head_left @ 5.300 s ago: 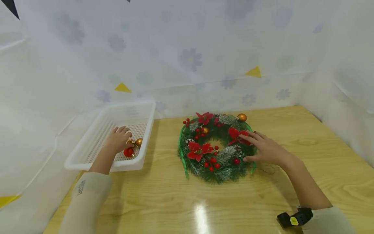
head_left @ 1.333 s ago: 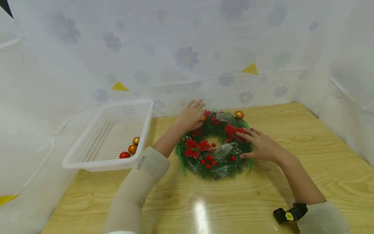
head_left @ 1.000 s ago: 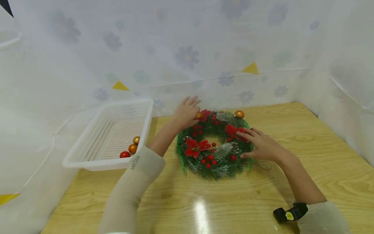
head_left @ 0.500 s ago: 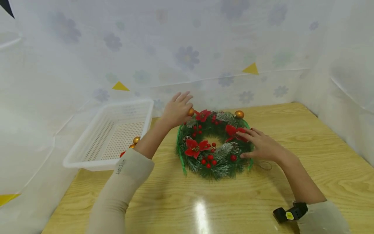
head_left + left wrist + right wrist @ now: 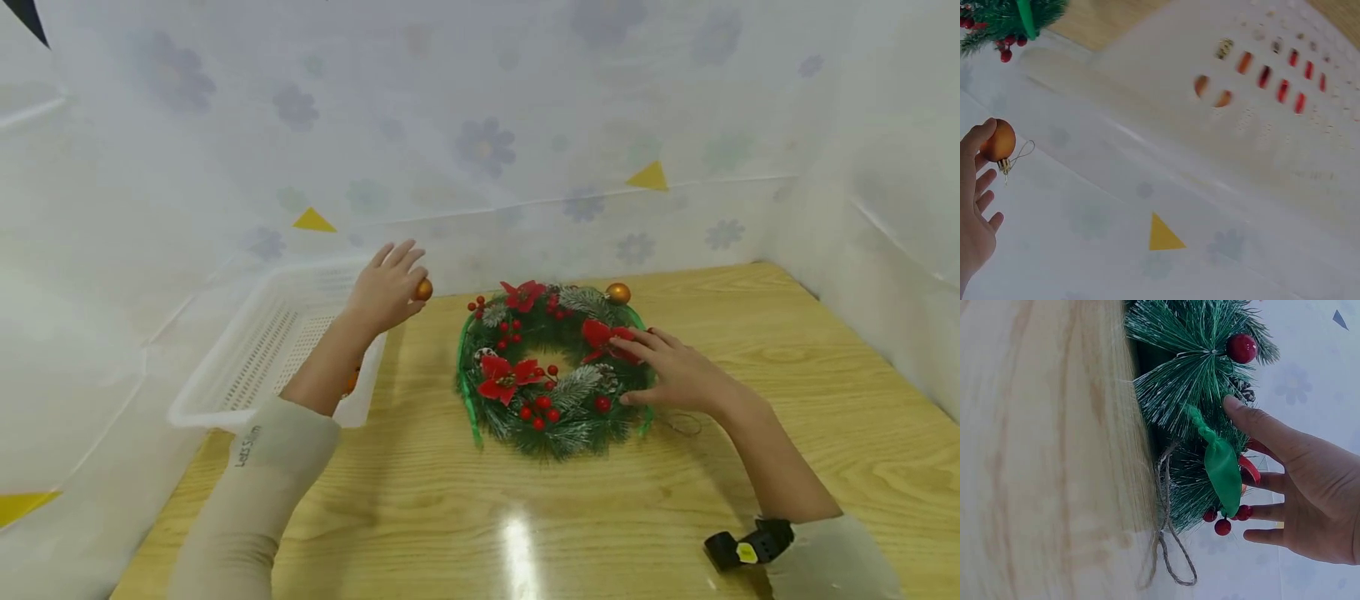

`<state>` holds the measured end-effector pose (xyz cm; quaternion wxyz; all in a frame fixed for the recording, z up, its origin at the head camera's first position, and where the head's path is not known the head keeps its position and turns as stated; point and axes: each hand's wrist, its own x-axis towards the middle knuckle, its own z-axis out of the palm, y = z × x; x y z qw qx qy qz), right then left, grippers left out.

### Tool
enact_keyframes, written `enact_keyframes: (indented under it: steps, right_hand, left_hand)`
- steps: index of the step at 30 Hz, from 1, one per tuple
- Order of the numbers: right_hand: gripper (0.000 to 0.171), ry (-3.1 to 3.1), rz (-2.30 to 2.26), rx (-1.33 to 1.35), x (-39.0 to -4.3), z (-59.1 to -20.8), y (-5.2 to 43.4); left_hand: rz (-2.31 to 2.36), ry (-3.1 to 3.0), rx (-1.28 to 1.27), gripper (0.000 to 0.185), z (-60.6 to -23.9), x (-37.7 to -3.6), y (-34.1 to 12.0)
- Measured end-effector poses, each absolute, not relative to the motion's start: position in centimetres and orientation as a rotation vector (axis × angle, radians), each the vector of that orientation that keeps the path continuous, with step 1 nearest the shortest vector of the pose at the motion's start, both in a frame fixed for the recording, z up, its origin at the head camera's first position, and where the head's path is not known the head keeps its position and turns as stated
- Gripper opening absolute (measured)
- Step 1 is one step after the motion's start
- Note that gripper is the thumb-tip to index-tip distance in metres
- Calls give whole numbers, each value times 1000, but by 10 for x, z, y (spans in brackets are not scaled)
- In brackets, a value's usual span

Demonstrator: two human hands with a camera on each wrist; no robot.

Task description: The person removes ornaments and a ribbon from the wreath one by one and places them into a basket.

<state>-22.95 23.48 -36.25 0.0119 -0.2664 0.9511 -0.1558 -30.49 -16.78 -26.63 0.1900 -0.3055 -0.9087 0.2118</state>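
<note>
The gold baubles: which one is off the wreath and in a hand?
The gold bauble pinched in the left hand, held up near the white basket. The other gold bauble sits on the wreath at its far edge.

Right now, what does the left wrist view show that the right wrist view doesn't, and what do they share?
Only the left wrist view shows the left hand pinching a gold ball ornament with its wire loop, and the white basket with ornaments blurred behind its slots. Only the right wrist view shows the right hand with straight fingers resting on the wreath, a green ribbon, a twine loop and a pine cone. Both show the wreath, the wooden table and the flowered backdrop.
</note>
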Motion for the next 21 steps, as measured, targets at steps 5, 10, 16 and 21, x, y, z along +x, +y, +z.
enact_keyframes:
  steps: [5, 10, 16, 21]
  right_hand:
    - [86, 2965, -492, -839, -230, -362, 236]
    - [87, 2970, -463, -839, -232, -362, 238]
    - [87, 2970, -463, -833, -232, -362, 237]
    - [87, 2966, -466, -841, -232, -364, 235]
  left_hand:
    - [556, -2645, -767, 43, -272, -304, -203]
    - [531, -2720, -683, 40, -278, -303, -233]
    - [524, -2775, -620, 37, -285, -299, -255]
    - [518, -2810, -589, 35, -297, -297, -269]
